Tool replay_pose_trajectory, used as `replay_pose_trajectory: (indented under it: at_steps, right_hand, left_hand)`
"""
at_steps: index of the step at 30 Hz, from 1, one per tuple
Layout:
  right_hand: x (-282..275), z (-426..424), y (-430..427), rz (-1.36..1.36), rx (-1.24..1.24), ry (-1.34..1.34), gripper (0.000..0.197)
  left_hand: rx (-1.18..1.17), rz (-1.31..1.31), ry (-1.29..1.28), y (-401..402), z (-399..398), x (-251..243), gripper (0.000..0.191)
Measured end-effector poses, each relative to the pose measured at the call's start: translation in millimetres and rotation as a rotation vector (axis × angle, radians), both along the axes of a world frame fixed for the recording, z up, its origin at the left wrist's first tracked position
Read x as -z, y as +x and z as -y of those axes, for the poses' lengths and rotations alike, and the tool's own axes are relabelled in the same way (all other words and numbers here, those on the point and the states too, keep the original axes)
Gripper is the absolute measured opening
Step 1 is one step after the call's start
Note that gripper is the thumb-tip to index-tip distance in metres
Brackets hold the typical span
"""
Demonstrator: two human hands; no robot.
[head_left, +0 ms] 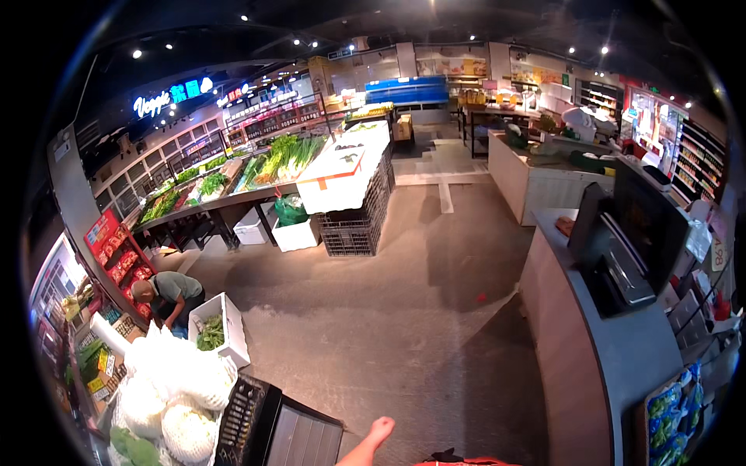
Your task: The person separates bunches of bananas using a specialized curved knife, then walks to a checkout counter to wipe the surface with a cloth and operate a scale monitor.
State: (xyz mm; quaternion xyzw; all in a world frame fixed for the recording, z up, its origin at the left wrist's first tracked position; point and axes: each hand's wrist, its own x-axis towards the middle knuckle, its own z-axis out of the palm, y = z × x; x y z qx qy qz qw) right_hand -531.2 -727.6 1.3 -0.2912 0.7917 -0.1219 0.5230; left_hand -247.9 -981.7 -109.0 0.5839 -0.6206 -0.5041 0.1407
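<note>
My left hand (382,429) is low in the middle of the view, over the brown floor (373,343). Its fingers look curled into a loose fist, and nothing shows in it. My right hand is out of view. Red clothing (466,462) shows at the bottom edge, to the right of my left arm. Nearest to that arm is a grey ribbed panel (306,440), beside a black plastic crate (247,410). Left of the crate, white round vegetables (189,428) in foam nets are heaped up, with green leaves (134,445) below them.
A person (178,291) bends beside a white foam box (235,332) of greens. A grey-topped counter (626,349) with a black monitor (647,233) runs along the right. Ahead stand stacked black crates (352,233) under a white-covered display and a pale-sided stand (551,192); leafy vegetables (285,157) fill a sloping shelf.
</note>
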Motion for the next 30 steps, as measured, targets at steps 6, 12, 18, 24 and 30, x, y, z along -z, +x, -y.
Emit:
replay_pose_trajectory:
  at_steps: [6, 12, 18, 24, 30]
  right_hand:
    - [23, 43, -75, -0.173, -0.086, 0.031, 0.035]
    - [5, 141, -155, -0.279, -0.160, -0.181, 0.034]
    - [-2, 217, -240, 0.227, 0.249, -0.162, 0.027]
    - [66, 207, -308, 0.459, 0.146, 0.343, 0.040]
    - [61, 225, -328, -0.242, 0.013, 0.578, 0.037]
  left_hand:
    - [0.120, -0.104, 0.056, -126, 97, -38, 0.021]
    - [0.189, 0.160, 0.079, -112, 119, -21, 0.024]
    - [-0.247, 0.162, 0.176, -95, 137, -43, 0.017]
    - [-0.059, 0.267, 0.377, -70, 146, -4, 0.016]
    - [0.345, 0.342, 0.199, -99, 233, 140, 0.019]
